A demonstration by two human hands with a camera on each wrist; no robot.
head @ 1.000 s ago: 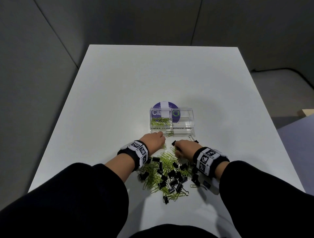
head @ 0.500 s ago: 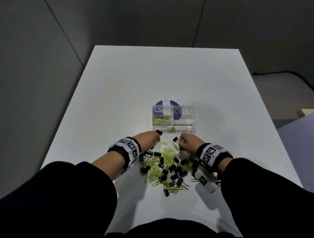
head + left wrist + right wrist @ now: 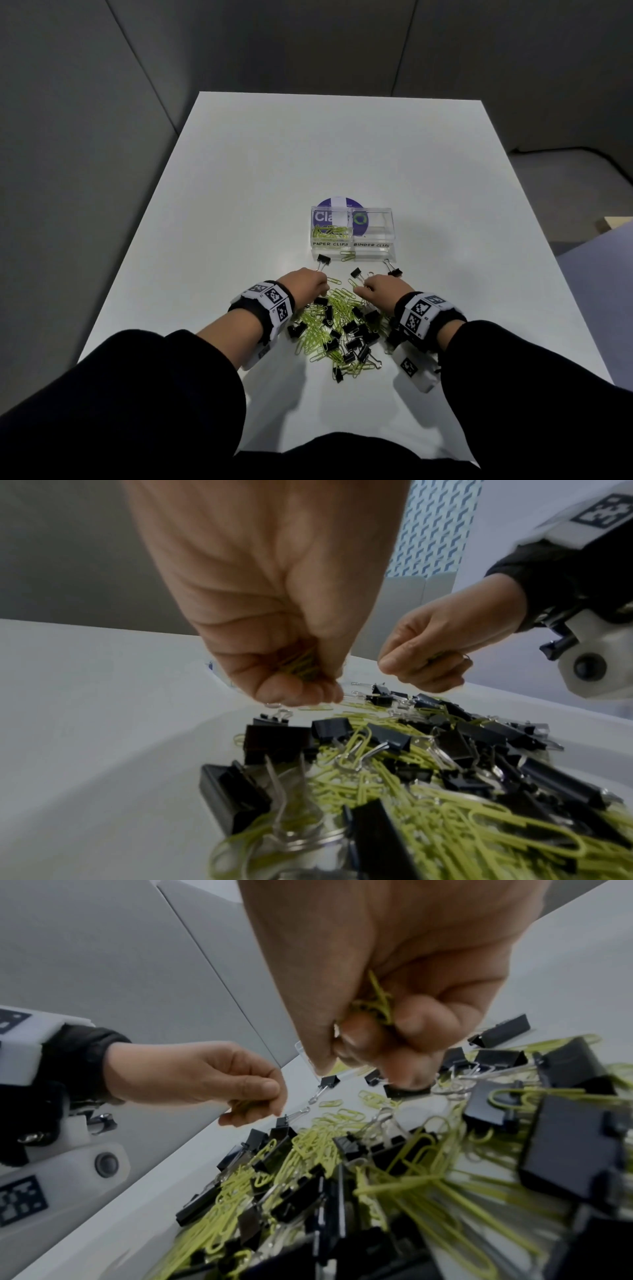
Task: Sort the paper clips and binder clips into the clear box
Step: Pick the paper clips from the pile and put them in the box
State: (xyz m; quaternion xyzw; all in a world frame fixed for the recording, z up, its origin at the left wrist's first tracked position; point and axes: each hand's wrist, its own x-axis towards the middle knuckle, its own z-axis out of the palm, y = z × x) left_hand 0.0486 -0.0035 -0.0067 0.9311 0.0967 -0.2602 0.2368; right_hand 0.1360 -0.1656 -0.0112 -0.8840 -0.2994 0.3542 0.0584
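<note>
A clear box (image 3: 387, 236) has two compartments. The left one, labelled PAPER CLIPS, holds yellow-green paper clips (image 3: 330, 231); the right one, labelled BINDER CLIPS, looks empty. A mixed pile (image 3: 339, 329) of yellow-green paper clips and black binder clips lies between my wrists. My left hand (image 3: 322, 290) hovers at the pile's far left edge, with a small bunch of paper clips (image 3: 301, 664) in its curled fingers. My right hand (image 3: 359, 290) hovers at the far right edge, fingers curled round more paper clips (image 3: 375, 1005).
Loose black binder clips lie between my hands and the box: one on the left (image 3: 323, 259), one in the middle (image 3: 356, 273), one on the right (image 3: 394, 272). A few paper clips (image 3: 347, 255) lie against the box front. The white table (image 3: 239, 205) ends near both forearms.
Both hands have drawn slightly back from the box and stay over the far edge of the pile. A black binder clip beyond the left hand has come into sight.
</note>
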